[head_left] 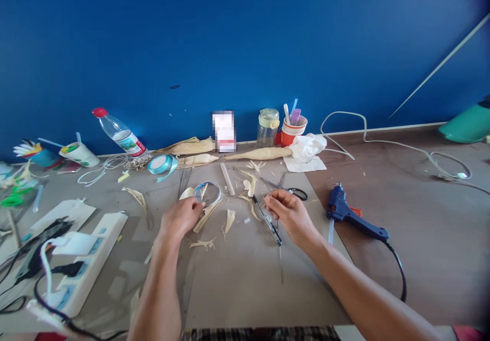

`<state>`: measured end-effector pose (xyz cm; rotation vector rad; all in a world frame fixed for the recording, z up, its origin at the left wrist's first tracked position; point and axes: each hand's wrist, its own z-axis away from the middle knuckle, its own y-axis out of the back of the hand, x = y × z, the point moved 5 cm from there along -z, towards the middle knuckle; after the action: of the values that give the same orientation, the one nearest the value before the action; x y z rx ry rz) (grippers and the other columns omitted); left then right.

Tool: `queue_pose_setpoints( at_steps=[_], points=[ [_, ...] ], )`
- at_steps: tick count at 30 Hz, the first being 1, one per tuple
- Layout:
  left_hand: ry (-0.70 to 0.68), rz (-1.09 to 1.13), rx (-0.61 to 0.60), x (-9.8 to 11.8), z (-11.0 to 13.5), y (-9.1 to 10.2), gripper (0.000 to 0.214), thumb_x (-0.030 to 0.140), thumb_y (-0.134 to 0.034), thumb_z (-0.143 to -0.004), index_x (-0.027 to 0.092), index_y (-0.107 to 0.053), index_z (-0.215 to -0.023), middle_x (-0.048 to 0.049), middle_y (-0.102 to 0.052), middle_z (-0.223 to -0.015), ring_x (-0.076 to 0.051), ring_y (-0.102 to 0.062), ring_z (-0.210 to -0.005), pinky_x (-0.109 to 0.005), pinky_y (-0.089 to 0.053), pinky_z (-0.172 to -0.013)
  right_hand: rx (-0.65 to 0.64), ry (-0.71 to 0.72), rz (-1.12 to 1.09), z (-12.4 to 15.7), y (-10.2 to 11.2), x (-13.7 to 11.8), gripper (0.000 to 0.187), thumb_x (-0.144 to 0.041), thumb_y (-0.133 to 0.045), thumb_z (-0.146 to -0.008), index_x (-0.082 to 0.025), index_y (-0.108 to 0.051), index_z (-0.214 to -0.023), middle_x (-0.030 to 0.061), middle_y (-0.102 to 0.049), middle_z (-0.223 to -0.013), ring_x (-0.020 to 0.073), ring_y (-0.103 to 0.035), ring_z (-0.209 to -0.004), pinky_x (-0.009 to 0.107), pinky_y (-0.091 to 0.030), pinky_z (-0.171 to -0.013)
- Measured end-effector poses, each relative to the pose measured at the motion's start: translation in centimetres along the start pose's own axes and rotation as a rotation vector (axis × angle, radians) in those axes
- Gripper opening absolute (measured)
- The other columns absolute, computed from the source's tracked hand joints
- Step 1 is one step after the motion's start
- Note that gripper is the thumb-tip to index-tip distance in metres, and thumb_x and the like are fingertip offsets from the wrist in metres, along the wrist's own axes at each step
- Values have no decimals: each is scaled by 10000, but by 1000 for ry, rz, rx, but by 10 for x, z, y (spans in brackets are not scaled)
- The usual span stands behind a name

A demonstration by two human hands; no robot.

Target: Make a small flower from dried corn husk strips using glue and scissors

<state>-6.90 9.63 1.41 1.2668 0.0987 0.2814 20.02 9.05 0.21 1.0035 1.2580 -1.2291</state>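
"Progress?"

"Partial, I'd judge; small, cream-coloured dry husk pieces (229, 219) lie scattered over the grey-brown work sheet (237, 290) between my hands, so some splitting or cutting looks done; long, pale, uncut-looking husks (264, 153) lie along the plain blue wall (245, 50); I see nothing joined or finished, so much seems left."

"And your hands?"

"Apart from each other; my left hand (179, 219) has its fingers bunched by the clear, blue-tinged ring (219, 193), and I can't tell whether they grip it; my right hand (289, 212) is pinched, fingertips together near the slim black-and-silver tool (274, 233); anything between them is too fine to make out."

"Other tools?"

"Both untouched, I think; black-handled metal scissors (291, 190) just beyond my right hand; dark-blue plastic glue gun (344, 211) farther right."
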Motion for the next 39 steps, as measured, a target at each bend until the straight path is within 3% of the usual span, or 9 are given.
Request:
queue_pose_setpoints(
  at_steps=[4, 9, 12, 15, 18, 21, 25, 31, 39],
  points=[
    [-34, 0, -58, 7, 0, -8, 306, 439, -423, -798, 223, -602, -677, -62, -663, -767, -212, -593, -705, -269, -323, -547, -6, 3, 9, -1, 0, 1, 271, -412, -590, -755, -169, -519, -658, -49, -424, -534, 66, -322, -465, 216, -244, -440],
    [-18, 85, 4, 3, -3, -6, 243, 347, -449, -795, 201, -594, -667, -34, -631, -684, -172, -558, -637, -256, -306, -528, -5, 0, 5, -1, 0, 3, 251, -394, -589, -767, -168, -530, -676, -51, -428, -536, 64, -328, -466, 214, -245, -440],
    [-17, 288, 136, 2, 1, 4, 248, 386, -448, -799, 202, -586, -707, 4, -569, -613, -140, -503, -578, -243, -320, -532, -4, 11, -49, -2, 0, 2, 256, -385, -604, -754, -166, -528, -645, -49, -421, -518, 66, -325, -463, 217, -244, -441],
    [-198, 665, 220, 17, 13, 12, 247, 417, -464, -802, 199, -560, -741, 29, -508, -604, -118, -457, -560, -229, -346, -546, -46, 13, -169, -1, -3, -3, 230, -365, -642, -724, -171, -550, -642, -45, -433, -530, 69, -342, -477, 214, -264, -455],
    [-371, 1017, 41, 48, 28, 3, 239, 413, -511, -796, 183, -540, -739, 29, -501, -612, -98, -433, -539, -218, -356, -534, -120, 4, -277, 2, -7, -10, 202, -351, -685, -685, -180, -584, -648, 0, -566, -763, 64, -403, -528, 213, -339, -505],
    [-481, 1183, -244, 84, 43, -17, 249, 399, -547, -789, 167, -525, -700, 30, -488, -572, -79, -399, -484, -211, -320, -485, -174, -49, -364, 6, -10, -12, 202, -361, -710, -656, -190, -603, -666, 27, -573, -1066, 59, -458, -553, 235, -408, -559],
    [-543, 1247, -432, 110, 54, -36, 264, 398, -577, -778, 151, -540, -694, 29, -483, -545, -64, -382, -458, -213, -292, -479, -229, -70, -468, 5, -9, -13, 184, -345, -696, -685, -195, -590, -669, 17, -610, -981, 58, -483, -533, 228, -404, -549],
    [-523, 1367, -539, 115, 57, -41, 284, 399, -624, -750, 153, -573, -883, 34, -497, -615, -56, -388, -472, -205, -305, -467, -221, -28, -471, 1, -7, -14, 180, -319, -679, -715, -179, -579, -663, 7, -621, -848, 48, -485, -510, 215, -394, -555],
    [-464, 1386, -482, 113, 55, -43, 262, 378, -665, -716, 149, -583, -814, 30, -532, -612, -49, -412, -439, -198, -329, -431, -190, -62, -434, 2, -12, -10, 208, -341, -711, -658, -180, -580, -633, 6, -605, -930, 53, -500, -516, 236, -416, -566]
  ],
)
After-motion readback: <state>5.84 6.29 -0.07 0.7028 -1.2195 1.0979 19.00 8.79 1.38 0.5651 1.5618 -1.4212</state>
